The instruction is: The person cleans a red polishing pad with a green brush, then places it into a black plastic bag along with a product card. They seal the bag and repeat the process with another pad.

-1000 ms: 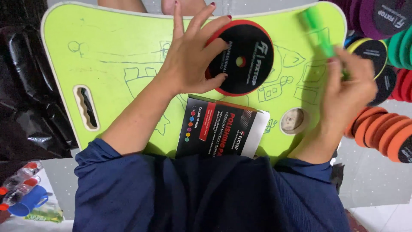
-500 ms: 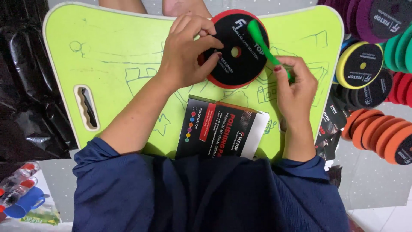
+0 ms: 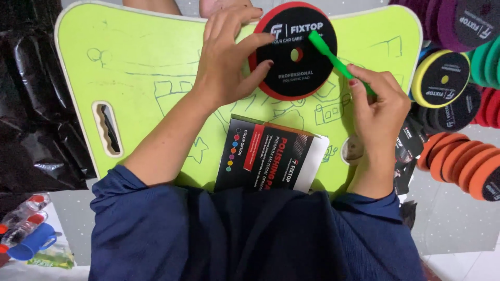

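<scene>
A round pad (image 3: 291,67) with a black face and red rim lies at the far middle of a lime-green lap table (image 3: 146,62). My left hand (image 3: 229,57) presses on the pad's left edge, fingers spread over it. My right hand (image 3: 377,104) grips a thin green stick (image 3: 333,60) whose tip rests on the pad's face near the centre hole. A black, red and white printed card sleeve (image 3: 271,156) lies on the table's near edge, between my forearms.
Stacks of round foam pads in orange (image 3: 458,161), yellow and black (image 3: 442,78), green (image 3: 487,60) and purple (image 3: 458,23) sit to the right. Black plastic (image 3: 31,104) lies left. Small red-capped bottles (image 3: 23,211) and a blue object (image 3: 31,244) sit at bottom left.
The pad has slid toward the far edge under my left hand. My right hand came in from the right and lowered the green stick onto the pad's face.
</scene>
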